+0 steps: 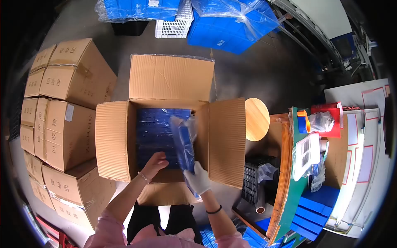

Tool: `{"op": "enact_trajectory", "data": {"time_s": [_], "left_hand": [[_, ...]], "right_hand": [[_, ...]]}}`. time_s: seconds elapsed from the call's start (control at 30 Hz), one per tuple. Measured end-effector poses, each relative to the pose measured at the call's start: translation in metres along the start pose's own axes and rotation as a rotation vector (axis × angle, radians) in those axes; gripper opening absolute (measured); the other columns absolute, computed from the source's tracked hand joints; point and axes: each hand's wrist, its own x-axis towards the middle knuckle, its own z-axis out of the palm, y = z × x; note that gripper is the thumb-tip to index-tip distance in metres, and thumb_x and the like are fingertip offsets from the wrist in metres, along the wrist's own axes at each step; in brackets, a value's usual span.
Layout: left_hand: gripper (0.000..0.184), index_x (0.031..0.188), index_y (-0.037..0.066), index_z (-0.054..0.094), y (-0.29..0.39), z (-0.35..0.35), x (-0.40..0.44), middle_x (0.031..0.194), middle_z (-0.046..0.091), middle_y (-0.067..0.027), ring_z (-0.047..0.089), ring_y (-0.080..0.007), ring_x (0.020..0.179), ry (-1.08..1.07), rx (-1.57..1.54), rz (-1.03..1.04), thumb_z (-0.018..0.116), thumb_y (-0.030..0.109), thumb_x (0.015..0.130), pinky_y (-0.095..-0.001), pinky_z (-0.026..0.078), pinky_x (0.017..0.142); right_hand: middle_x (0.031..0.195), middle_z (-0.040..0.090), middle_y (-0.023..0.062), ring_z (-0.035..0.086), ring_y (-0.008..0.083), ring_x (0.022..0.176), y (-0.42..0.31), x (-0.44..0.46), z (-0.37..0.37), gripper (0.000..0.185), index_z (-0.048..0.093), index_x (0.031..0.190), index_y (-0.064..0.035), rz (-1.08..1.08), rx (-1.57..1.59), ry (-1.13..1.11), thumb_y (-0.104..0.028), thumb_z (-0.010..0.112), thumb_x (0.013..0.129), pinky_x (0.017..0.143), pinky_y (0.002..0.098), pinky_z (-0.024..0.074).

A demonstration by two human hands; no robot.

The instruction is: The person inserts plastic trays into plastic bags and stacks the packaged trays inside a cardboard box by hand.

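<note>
An open cardboard box point(171, 77) stands in front of me with its flaps spread out. Blue plastic-wrapped packs point(159, 130) lie in rows inside it. My right hand point(197, 178), in a white glove, grips a long blue pack in clear wrap point(184, 142), tilted over the right side of the box. My bare left hand point(155, 164) is over the near left part of the box, its fingers curled in; whether anything is in them is hidden.
Closed cartons point(62, 136) are stacked at the left. Wrapped blue bins point(223, 31) and a white crate point(174, 29) stand beyond the box. To the right are a round wooden stool point(257, 120), a black crate point(250, 177) and a green-topped bench point(287, 206) with blue boxes point(312, 211).
</note>
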Motion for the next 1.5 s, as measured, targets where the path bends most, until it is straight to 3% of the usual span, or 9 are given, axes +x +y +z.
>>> {"op": "enact_trajectory", "data": {"time_s": [0.1,0.43,0.63,0.77,0.83,0.9,0.97,1.07,1.5], "left_hand": [[0.056,0.119,0.002,0.038,-0.033,-0.014,0.053,0.11,0.046,-0.0108,0.05,-0.0163,0.093,0.111,0.154,-0.013,0.065,0.018,0.073,-0.0285,0.042,0.08],[0.052,0.117,0.002,0.041,-0.042,0.007,0.144,0.111,0.047,-0.0154,0.051,-0.0221,0.095,0.115,0.435,-0.025,0.063,0.014,0.072,-0.0329,0.044,0.079],[0.031,0.106,0.004,0.052,-0.019,0.037,0.214,0.114,0.048,-0.0103,0.042,-0.0259,0.11,-0.097,1.213,0.968,0.053,0.012,0.076,-0.0409,0.029,0.097],[0.028,0.102,0.004,0.055,-0.031,0.051,0.279,0.114,0.048,-0.0077,0.038,-0.0231,0.114,-0.261,1.585,1.142,0.05,0.02,0.079,-0.0403,0.022,0.102],[0.035,0.105,0.007,0.057,-0.032,0.061,0.293,0.114,0.049,-0.0065,0.036,-0.0232,0.116,-0.423,1.963,0.895,0.043,0.03,0.081,-0.0407,0.014,0.104],[0.036,0.104,0.007,0.057,-0.044,0.063,0.3,0.113,0.05,-0.0063,0.036,-0.0233,0.116,-0.376,1.907,0.839,0.043,0.031,0.082,-0.0406,0.014,0.104],[0.037,0.104,0.007,0.057,-0.048,0.065,0.304,0.112,0.05,-0.006,0.036,-0.0234,0.116,-0.282,1.857,0.8,0.043,0.033,0.082,-0.0404,0.013,0.104],[0.037,0.102,0.006,0.057,-0.06,0.059,0.309,0.11,0.05,-0.0076,0.034,-0.0241,0.117,-0.21,1.748,0.923,0.048,0.034,0.079,-0.0406,0.016,0.103],[0.028,0.1,0.005,0.054,-0.073,0.065,0.293,0.111,0.048,-0.0122,0.039,-0.0268,0.112,-0.045,1.717,0.986,0.052,0.019,0.075,-0.0387,0.026,0.1]], "right_hand": [[0.078,0.058,0.0201,0.057,0.0328,0.076,0.033,0.071,0.012,0.029,0.053,0.09,0.0002,0.113,-0.081,0.286,-0.021,0.057,0.07,0.068,0.0372,0.0437],[0.088,0.059,0.0205,0.058,0.0347,0.081,0.094,0.167,0.05,0.037,0.046,0.108,-0.0058,0.351,-0.261,0.385,-0.018,0.056,0.074,0.072,0.0405,0.0445],[0.1,0.055,0.0237,0.054,0.0386,0.091,0.141,0.206,0.067,0.046,0.038,0.116,-0.0047,0.313,-0.216,0.287,-0.019,0.056,0.075,0.078,0.0421,0.0428],[0.106,0.051,0.0248,0.05,0.0401,0.096,0.145,0.22,0.066,0.047,0.037,0.117,-0.0031,0.331,-0.144,0.269,-0.017,0.055,0.076,0.083,0.0413,0.0399],[0.106,0.052,0.0213,0.05,0.0375,0.098,0.144,0.224,0.072,0.052,0.034,0.121,-0.0071,0.388,-0.126,0.288,-0.016,0.054,0.074,0.083,0.041,0.0387],[0.121,0.042,0.0223,0.043,0.0385,0.107,0.137,0.197,0.072,0.057,0.028,0.125,-0.0073,0.427,-0.116,0.212,-0.022,0.054,0.076,0.088,0.0413,0.0367],[0.132,0.024,0.0229,0.033,0.0379,0.117,0.129,0.164,0.079,0.064,0.024,0.128,-0.0024,0.148,-0.518,0.194,-0.034,0.051,0.079,0.093,0.0408,0.0338],[0.135,0.013,0.0247,0.024,0.0371,0.123,0.153,0.147,0.093,0.071,0.02,0.127,0.0053,0.279,-0.554,0.003,-0.042,0.047,0.081,0.096,0.0391,0.0325],[0.137,0.007,0.0247,0.022,0.0332,0.125,0.15,0.165,0.074,0.085,0.015,0.13,0.0068,0.353,-0.539,-0.188,-0.055,0.041,0.078,0.099,0.0366,0.0284]]}}
